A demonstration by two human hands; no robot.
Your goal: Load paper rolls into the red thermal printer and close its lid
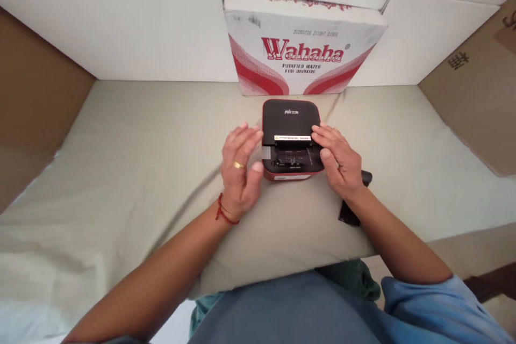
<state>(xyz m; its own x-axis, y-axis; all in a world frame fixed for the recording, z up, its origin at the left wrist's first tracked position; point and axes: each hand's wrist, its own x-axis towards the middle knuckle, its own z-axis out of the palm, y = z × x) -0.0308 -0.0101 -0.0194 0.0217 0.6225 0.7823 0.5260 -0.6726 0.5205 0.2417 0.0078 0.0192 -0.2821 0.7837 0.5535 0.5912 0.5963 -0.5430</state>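
Observation:
A small black receipt printer [291,124] with red sides lies on the cloth-covered surface in front of me. A white label strip runs across its lid, and clear tape sticks to its left edge. Beside its left side is my left hand [241,166], fingers stretched out and tips close to the edge; a ring and a red cord bracelet are on it. My right hand [338,158] reaches along the opposite side, its fingers extended and the tips over the right edge. Whether the fingertips press on the printer I cannot tell. Partly under my right wrist lies a black object [349,214], its kind unclear.
Behind the printer stands a white and red Wahaha water carton [306,45]. White boxes [161,21] form a wall at the back. Brown cardboard boxes [475,70] flank both sides. The beige cloth [133,134] has creases and a long fold at left.

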